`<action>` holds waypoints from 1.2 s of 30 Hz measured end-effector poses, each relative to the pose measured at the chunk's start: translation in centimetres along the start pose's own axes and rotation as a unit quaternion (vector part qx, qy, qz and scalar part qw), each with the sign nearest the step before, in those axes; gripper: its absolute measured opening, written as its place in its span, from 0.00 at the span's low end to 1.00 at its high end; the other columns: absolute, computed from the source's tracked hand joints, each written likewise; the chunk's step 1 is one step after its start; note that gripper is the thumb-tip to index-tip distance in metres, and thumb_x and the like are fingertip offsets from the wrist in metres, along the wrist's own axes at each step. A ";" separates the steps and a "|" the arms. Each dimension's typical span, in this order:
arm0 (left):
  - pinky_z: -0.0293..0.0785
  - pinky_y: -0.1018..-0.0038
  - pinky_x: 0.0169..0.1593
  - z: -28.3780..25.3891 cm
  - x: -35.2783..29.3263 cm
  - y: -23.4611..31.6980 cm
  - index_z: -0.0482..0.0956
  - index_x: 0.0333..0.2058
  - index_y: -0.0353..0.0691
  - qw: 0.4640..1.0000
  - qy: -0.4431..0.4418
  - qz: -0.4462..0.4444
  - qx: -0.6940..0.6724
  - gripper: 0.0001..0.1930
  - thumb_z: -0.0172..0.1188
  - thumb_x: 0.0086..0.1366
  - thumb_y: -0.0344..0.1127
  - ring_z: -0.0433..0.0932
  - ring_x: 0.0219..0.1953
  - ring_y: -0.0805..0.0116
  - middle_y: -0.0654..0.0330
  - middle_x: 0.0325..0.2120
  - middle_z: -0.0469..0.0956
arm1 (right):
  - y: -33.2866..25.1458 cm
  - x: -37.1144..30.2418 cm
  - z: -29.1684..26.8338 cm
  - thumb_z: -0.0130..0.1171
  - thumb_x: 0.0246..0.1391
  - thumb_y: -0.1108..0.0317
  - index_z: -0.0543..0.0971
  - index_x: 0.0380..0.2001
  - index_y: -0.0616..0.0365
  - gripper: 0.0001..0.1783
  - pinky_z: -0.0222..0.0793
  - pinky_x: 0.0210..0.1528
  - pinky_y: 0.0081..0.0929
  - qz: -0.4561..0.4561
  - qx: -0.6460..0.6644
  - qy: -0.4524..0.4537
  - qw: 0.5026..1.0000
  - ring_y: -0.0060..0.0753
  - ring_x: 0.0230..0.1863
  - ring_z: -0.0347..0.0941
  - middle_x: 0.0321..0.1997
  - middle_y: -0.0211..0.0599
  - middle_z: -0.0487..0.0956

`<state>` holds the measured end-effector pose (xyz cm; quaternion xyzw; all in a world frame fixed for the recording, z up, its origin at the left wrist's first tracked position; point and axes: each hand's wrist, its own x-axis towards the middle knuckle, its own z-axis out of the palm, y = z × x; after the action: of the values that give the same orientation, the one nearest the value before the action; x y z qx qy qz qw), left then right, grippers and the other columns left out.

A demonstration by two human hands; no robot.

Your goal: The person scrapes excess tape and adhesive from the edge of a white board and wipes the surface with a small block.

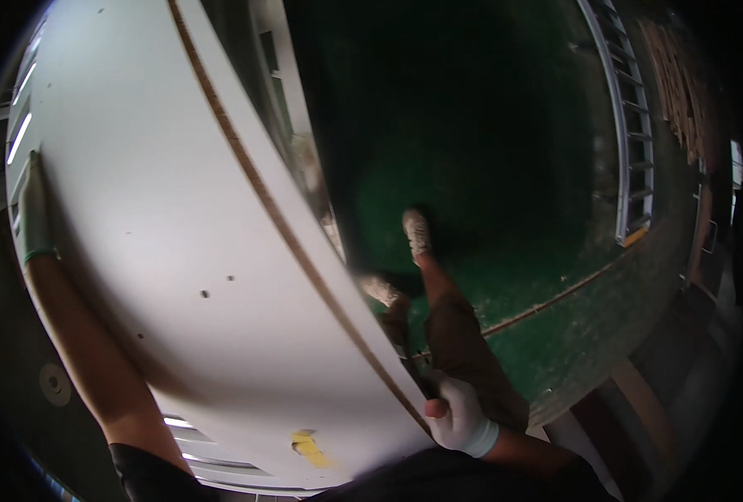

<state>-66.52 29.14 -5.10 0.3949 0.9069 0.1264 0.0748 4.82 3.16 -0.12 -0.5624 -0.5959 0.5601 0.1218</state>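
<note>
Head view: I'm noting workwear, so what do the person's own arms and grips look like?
The left grip wears a pale glove with a green cuff; the right grip wears a white glove with a pale blue-green cuff. Both forearms are bare below short dark sleeves.

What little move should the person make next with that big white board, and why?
I'd probably settle the right hand firmly before shifting anything. It is at the near end of the white panel, by its right edge, while the left hand is farther along the opposite edge, so a board this wide might twist.
</note>
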 end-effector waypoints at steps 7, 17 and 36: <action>0.67 0.59 0.66 0.4 1.9 -0.7 0.74 0.62 0.32 0.999 0.016 0.038 -0.006 0.46 0.40 0.71 0.73 0.74 0.62 0.47 0.41 0.60 0.76 | 2.2 -0.7 1.1 0.41 0.73 0.43 0.75 0.52 0.68 0.34 0.74 0.42 0.45 -0.020 -0.012 -0.016 1.000 0.66 0.40 0.78 0.42 0.58 0.80; 0.68 0.62 0.66 -0.5 2.0 -1.5 0.73 0.63 0.32 0.998 0.036 0.059 0.007 0.44 0.40 0.72 0.71 0.74 0.62 0.51 0.43 0.60 0.76 | 0.1 0.4 1.1 0.41 0.74 0.45 0.76 0.49 0.67 0.32 0.75 0.40 0.45 -0.016 -0.026 -0.005 1.000 0.65 0.38 0.79 0.41 0.57 0.80; 0.68 0.67 0.65 -1.0 -0.4 -0.7 0.70 0.66 0.33 0.997 0.049 0.059 0.008 0.41 0.41 0.75 0.68 0.75 0.61 0.57 0.48 0.62 0.75 | -4.4 7.9 0.0 0.43 0.73 0.50 0.74 0.48 0.66 0.26 0.70 0.35 0.47 -0.029 -0.010 0.016 0.999 0.67 0.33 0.76 0.33 0.57 0.78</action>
<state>-66.98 28.17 -4.34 0.4416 0.8857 0.1422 0.0195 -0.18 10.66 -0.43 -0.5548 -0.6158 0.5412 0.1420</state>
